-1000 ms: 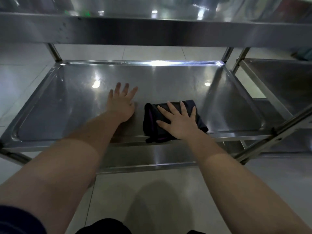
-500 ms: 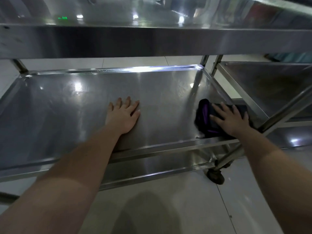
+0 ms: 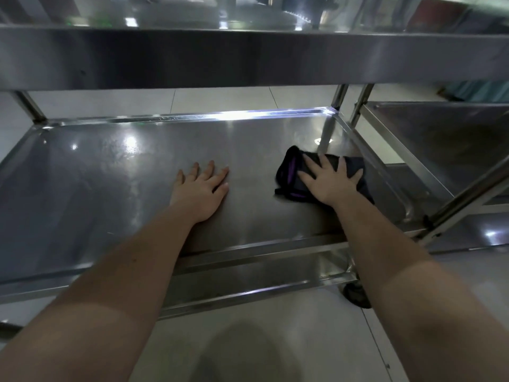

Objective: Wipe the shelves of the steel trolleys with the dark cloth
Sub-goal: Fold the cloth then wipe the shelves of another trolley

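The steel trolley's lower shelf spreads out in front of me, a shallow tray with raised rims. A dark cloth with purple trim lies folded on its right part, near the right rim. My right hand presses flat on that cloth with fingers spread and straight. My left hand rests flat on the bare steel at the shelf's middle, fingers straight and apart from the cloth.
The trolley's upper shelf overhangs close above the hands. A second steel trolley stands against the right side, its post slanting near the cloth. A castor sits under the front right corner on the tiled floor.
My right hand first slid the cloth from the shelf's front middle to the right rim, then back a little leftwards and farther in. The left hand stayed flat on the shelf.
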Available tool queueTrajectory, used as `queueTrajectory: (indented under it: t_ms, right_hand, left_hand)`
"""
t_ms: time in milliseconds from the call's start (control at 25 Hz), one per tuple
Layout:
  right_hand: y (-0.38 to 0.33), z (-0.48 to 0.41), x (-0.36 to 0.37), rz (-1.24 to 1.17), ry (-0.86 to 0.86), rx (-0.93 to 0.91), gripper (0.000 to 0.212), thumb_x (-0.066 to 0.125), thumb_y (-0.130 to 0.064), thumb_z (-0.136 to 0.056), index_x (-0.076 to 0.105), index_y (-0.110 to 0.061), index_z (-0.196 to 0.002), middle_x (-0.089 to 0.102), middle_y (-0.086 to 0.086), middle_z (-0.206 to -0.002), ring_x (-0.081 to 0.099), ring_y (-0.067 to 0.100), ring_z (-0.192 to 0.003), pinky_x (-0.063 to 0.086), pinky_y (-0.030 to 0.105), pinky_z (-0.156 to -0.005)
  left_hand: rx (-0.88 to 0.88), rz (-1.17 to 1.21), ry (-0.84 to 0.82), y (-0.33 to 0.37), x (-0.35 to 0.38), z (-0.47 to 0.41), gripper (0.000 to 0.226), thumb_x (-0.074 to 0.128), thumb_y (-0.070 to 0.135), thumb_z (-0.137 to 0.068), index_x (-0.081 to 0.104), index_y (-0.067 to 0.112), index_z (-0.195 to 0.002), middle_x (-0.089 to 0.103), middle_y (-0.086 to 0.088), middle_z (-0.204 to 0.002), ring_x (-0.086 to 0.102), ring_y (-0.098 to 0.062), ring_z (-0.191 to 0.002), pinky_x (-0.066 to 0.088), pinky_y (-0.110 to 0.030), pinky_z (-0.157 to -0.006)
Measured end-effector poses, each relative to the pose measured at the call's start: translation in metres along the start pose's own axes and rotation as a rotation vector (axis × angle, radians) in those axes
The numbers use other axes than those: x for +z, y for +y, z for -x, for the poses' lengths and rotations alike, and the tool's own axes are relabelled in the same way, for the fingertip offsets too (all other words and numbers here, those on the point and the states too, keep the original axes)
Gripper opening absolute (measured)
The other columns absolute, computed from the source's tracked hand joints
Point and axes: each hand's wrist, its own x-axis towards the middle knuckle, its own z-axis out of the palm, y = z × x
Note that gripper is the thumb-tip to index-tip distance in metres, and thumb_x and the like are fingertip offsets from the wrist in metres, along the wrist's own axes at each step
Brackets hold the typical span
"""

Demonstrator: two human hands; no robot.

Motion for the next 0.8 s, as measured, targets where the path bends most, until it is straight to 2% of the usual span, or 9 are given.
queueTrajectory:
  t_ms: [160,240,360,400,480,560,640,680,800]
  right_hand:
    - [-0.034,0.069,0.034,0.043,-0.004,-0.131,0.066,0.007,-0.081,-0.081,-0.011,-0.063,-0.141,-0.013,-0.017,-0.161,-0.02,0.036,-0.146,-0.019,0.073,-0.1]
    - [-0.061,0.087,0.043,0.082,-0.027,-0.191,0.065,0.006,-0.079,-0.084,-0.013,-0.059,-0.143,-0.017,-0.013,-0.161,-0.023,0.038,-0.145,-0.025,0.071,-0.097]
    - [-0.071,0.092,0.032,0.03,-0.037,-0.192,0.058,0.012,-0.07,-0.094,-0.001,-0.054,-0.149,-0.009,-0.012,-0.163,-0.023,0.036,-0.145,-0.024,0.069,-0.1]
    - [-0.067,0.09,0.023,-0.029,0.022,-0.188,0.055,0.017,-0.064,-0.098,0.011,-0.05,-0.15,0.002,-0.012,-0.163,-0.019,0.034,-0.147,-0.02,0.068,-0.104]
    - [-0.051,0.08,0.005,-0.091,0.182,-0.187,0.046,0.032,-0.046,-0.103,0.035,-0.031,-0.147,0.027,-0.002,-0.158,0.0,0.031,-0.149,0.001,0.061,-0.115]
    - [-0.036,0.07,-0.008,-0.052,0.181,-0.19,0.039,0.044,-0.029,-0.102,0.045,-0.017,-0.139,0.042,0.008,-0.149,0.022,0.031,-0.145,0.022,0.05,-0.115]
    - [-0.033,0.072,-0.01,-0.074,0.103,-0.166,0.031,0.048,-0.024,-0.1,0.051,-0.014,-0.129,0.052,0.012,-0.137,0.04,0.033,-0.132,0.035,0.044,-0.107]
    - [-0.034,0.076,-0.009,-0.078,0.118,-0.144,0.027,0.05,-0.024,-0.099,0.053,-0.013,-0.124,0.054,0.012,-0.132,0.045,0.033,-0.126,0.038,0.043,-0.103]
    - [-0.037,0.092,-0.009,0.084,0.232,-0.154,0.025,0.053,-0.027,-0.097,0.053,-0.013,-0.119,0.053,0.01,-0.126,0.042,0.031,-0.121,0.036,0.044,-0.097]
  left_hand:
    - [0.009,-0.016,0.002,-0.006,-0.005,-0.006,0.054,0.014,0.056,-0.101,0.003,0.048,-0.153,0.001,0.007,-0.164,0.001,-0.027,-0.151,-0.003,-0.052,-0.119]
    - [0.021,-0.019,0.021,-0.007,-0.008,-0.004,0.054,0.015,0.054,-0.102,0.007,0.044,-0.154,0.003,0.005,-0.165,0.002,-0.028,-0.151,-0.003,-0.051,-0.12]
    - [0.031,0.007,0.127,-0.007,-0.016,0.005,0.05,0.026,0.042,-0.104,0.028,0.031,-0.153,0.016,-0.002,-0.163,0.009,-0.029,-0.15,-0.001,-0.049,-0.12]
    - [0.054,0.021,0.197,-0.004,-0.021,0.008,0.047,0.031,0.035,-0.104,0.037,0.025,-0.149,0.024,-0.006,-0.161,0.015,-0.029,-0.149,0.003,-0.048,-0.121]
    - [0.145,0.179,0.327,0.016,-0.034,0.013,0.039,0.042,0.021,-0.101,0.054,0.015,-0.137,0.046,-0.012,-0.148,0.037,-0.031,-0.138,0.021,-0.043,-0.116]
    - [0.264,0.359,0.319,0.054,-0.041,0.019,0.031,0.051,0.014,-0.097,0.064,0.009,-0.125,0.061,-0.014,-0.13,0.054,-0.034,-0.121,0.036,-0.038,-0.102]
    - [0.363,0.326,0.196,0.091,-0.036,0.026,0.034,0.053,0.018,-0.097,0.06,0.006,-0.128,0.062,-0.015,-0.127,0.055,-0.034,-0.117,0.039,-0.038,-0.1]
    - [0.359,0.248,0.157,0.101,-0.031,0.027,0.038,0.052,0.023,-0.098,0.056,0.007,-0.133,0.059,-0.014,-0.13,0.053,-0.033,-0.12,0.038,-0.04,-0.102]
    - [0.269,0.114,0.144,0.098,-0.027,0.029,0.046,0.051,0.032,-0.099,0.047,0.012,-0.141,0.055,-0.012,-0.133,0.048,-0.031,-0.123,0.037,-0.039,-0.102]
